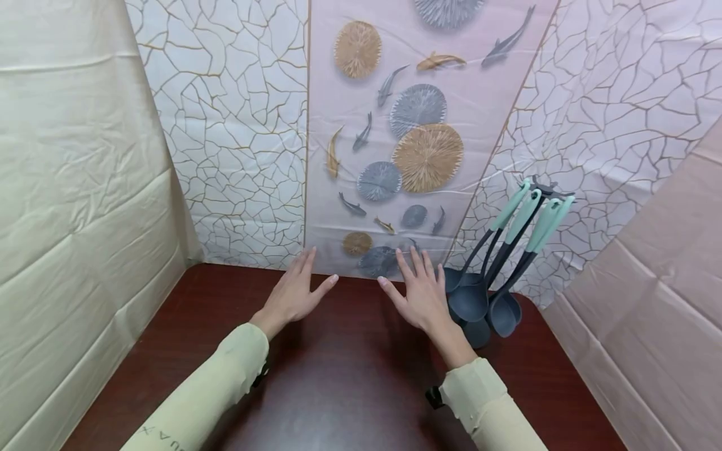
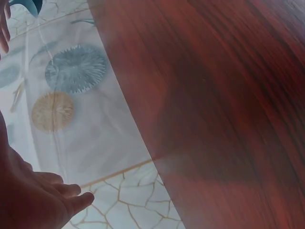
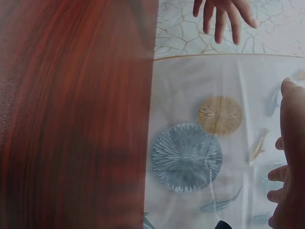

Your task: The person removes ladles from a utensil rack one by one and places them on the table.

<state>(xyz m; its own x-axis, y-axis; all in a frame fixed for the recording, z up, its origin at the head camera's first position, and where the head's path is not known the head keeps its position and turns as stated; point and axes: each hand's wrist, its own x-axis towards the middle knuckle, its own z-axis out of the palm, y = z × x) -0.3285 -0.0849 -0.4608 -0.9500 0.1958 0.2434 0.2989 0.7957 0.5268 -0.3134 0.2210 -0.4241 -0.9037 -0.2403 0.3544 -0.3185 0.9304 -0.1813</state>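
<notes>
My left hand (image 1: 292,294) reaches over the far left part of the dark red wooden table (image 1: 333,369), fingers straight and thumb spread toward the middle. My right hand (image 1: 420,294) is held likewise on the other side, its fingers straight and spread. Neither hand holds anything. Right beside the right hand stands a rack of kitchen utensils (image 1: 496,275), with mint-green handles and dark grey heads, including a ladle (image 1: 469,303). In the left wrist view the left hand (image 2: 43,200) shows at the lower left; in the right wrist view the right hand (image 3: 293,157) is at the right edge.
A patterned cloth (image 1: 383,150) with printed fish and round leaves hangs behind the table's far edge. Cream cloth (image 1: 84,219) walls the left side, and a similar cloth (image 1: 648,300) the right. Dark straps sit at both wrists.
</notes>
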